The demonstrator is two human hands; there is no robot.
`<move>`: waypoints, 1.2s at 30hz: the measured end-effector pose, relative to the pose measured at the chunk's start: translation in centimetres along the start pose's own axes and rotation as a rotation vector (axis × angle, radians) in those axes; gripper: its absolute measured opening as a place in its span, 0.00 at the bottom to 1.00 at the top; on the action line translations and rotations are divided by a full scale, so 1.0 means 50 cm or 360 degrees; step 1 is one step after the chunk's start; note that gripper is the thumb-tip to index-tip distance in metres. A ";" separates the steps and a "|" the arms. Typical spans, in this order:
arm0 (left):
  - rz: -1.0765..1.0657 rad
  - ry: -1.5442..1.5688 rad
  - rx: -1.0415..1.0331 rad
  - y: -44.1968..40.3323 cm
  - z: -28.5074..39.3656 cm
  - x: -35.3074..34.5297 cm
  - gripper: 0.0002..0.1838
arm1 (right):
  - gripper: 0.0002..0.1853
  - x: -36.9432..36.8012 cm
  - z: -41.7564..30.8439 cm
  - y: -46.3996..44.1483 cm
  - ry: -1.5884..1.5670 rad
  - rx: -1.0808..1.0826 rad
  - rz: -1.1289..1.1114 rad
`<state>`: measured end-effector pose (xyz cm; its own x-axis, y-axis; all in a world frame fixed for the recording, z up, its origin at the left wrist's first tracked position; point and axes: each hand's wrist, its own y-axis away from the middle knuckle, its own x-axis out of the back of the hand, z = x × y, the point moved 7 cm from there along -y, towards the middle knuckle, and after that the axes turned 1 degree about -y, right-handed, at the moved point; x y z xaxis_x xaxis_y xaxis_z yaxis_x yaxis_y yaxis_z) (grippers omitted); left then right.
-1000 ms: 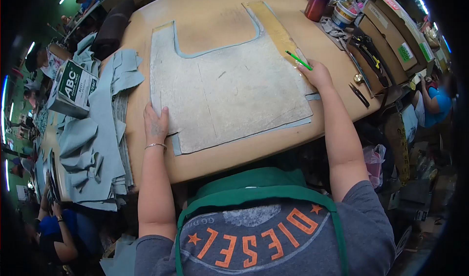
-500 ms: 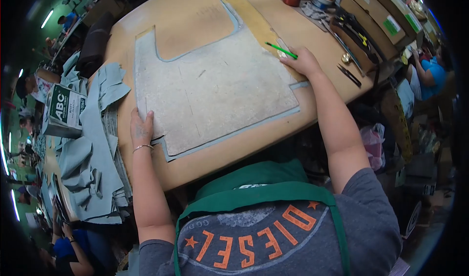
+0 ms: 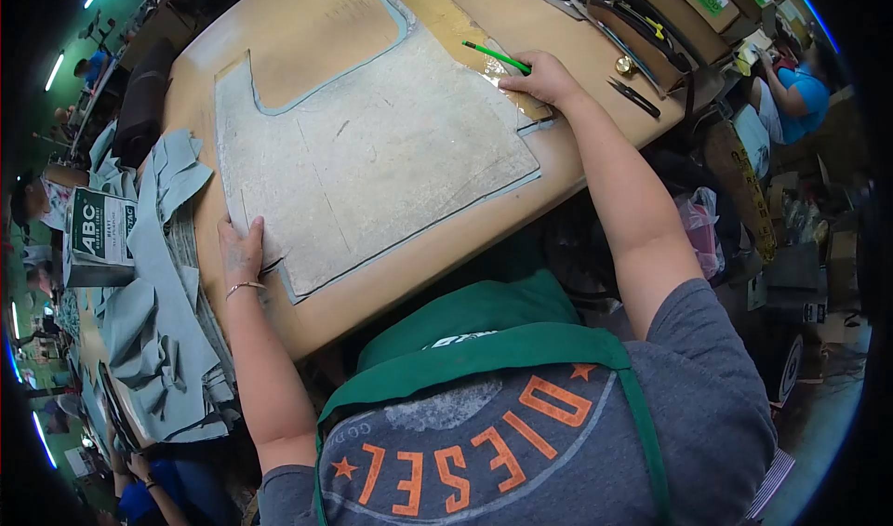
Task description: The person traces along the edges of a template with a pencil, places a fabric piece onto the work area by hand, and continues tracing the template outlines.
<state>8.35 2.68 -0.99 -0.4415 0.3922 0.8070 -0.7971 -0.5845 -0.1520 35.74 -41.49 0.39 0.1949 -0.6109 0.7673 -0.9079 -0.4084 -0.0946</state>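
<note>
A large pale board (image 3: 372, 145) with a U-shaped notch at its far side lies on light blue material (image 3: 423, 224), whose edge shows along the notch and near side. Yellow tape (image 3: 437, 10) covers its right arm. My left hand (image 3: 243, 252) rests at the board's lower left edge, thumb on top and fingers apart, with a bracelet at the wrist. My right hand (image 3: 544, 79) holds a green pencil (image 3: 498, 56) and presses on the taped right edge.
Light blue cloth pieces (image 3: 167, 256) and an ABC tin (image 3: 98, 238) are at the left. A dark roll (image 3: 147, 98) lies behind them. Black snips (image 3: 634, 96), a brass-coloured round object (image 3: 625, 66) and cardboard boxes (image 3: 688, 5) are at the right. Other people sit at both sides.
The view has turned, so the board and table appear further left and more tilted. Both hands keep their places at the board's edges, and the pencil is still in my right hand.
</note>
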 end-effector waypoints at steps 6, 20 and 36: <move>-0.0092 0.0095 0.0133 -0.004 -0.012 -0.005 0.31 | 0.19 0.012 0.000 -0.008 -0.0184 -0.0382 0.0040; -0.0155 0.0206 0.0141 0.011 0.004 0.005 0.32 | 0.18 0.000 -0.006 0.011 0.0143 -0.0118 -0.0083; -0.0201 -0.0028 0.0142 -0.012 -0.005 0.034 0.36 | 0.14 -0.007 0.053 -0.006 0.0047 0.0073 -0.0043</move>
<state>7.99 3.86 0.32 -0.3324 0.4546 0.8263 -0.8056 -0.5924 0.0019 36.92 -42.95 -1.52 0.2076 -0.5794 0.7882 -0.8844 -0.4555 -0.1019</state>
